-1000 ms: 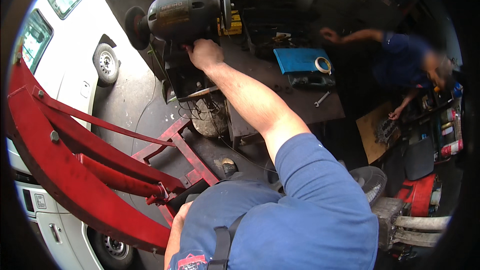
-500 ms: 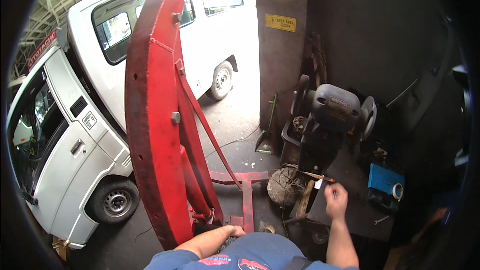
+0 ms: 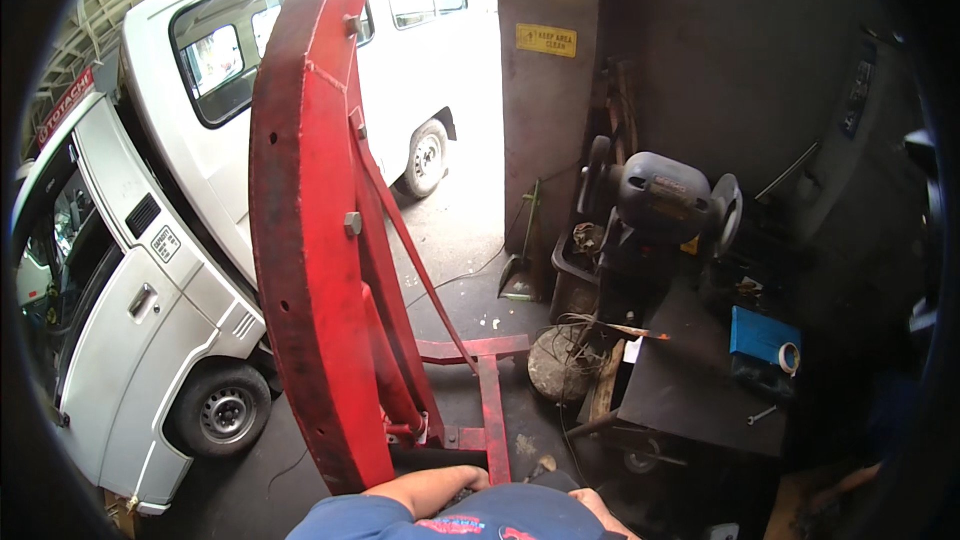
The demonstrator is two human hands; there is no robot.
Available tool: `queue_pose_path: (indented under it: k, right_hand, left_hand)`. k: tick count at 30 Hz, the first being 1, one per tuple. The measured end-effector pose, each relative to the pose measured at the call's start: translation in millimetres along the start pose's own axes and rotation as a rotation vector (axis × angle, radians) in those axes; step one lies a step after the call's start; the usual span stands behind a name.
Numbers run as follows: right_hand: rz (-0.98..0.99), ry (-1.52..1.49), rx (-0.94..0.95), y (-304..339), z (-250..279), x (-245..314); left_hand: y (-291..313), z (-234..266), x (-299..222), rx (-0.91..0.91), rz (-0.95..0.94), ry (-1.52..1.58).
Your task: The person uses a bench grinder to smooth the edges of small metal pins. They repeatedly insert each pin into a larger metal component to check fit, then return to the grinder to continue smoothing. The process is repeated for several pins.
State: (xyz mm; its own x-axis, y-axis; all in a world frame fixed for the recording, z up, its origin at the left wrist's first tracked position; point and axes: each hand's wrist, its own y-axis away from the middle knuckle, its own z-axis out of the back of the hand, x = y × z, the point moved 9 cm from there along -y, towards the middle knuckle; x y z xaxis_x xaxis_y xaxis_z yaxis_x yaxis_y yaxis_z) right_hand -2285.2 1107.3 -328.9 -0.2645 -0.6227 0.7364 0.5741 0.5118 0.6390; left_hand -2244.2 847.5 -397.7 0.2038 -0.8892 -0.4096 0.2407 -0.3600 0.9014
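Beside the red steel engine crane (image 3: 325,240), my left hand (image 3: 472,480) is low against my body, near the crane's base. My left forearm hides much of it, and what its fingers hold, if anything, is out of sight. My right hand (image 3: 597,510) is down at my waist, on the right side of my blue shirt. Only part of that hand and arm shows; its fingers are hidden. A dark metal table (image 3: 690,380) with a wrench (image 3: 762,415) on it stands to the right of my body.
A bench grinder (image 3: 665,190) stands behind the table, which carries a blue case (image 3: 765,335) and a tape roll (image 3: 789,358). A round, wire-topped block (image 3: 560,365) sits on the floor. A white van (image 3: 170,330) is at left. A dim arm (image 3: 850,483) shows at lower right.
My right hand has come down from over the table's edge to my waist. My left hand stays low near the crane's base. The whole view has shifted slightly.
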Motion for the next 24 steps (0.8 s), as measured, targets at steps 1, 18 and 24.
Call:
queue_pose_path:
  k: [1,18,24]
  right_hand:
    - [0.008,0.000,0.003,-2,6,0]
    - [0.155,0.140,0.204,-12,84,-18]
    - [0.157,0.260,0.094,-28,101,35]
  left_hand:
    - [2,4,3,-0.008,0.023,0.100]
    - [113,106,-161,-0.412,-0.433,0.308]
    - [122,119,-184,-0.418,-0.307,0.225]
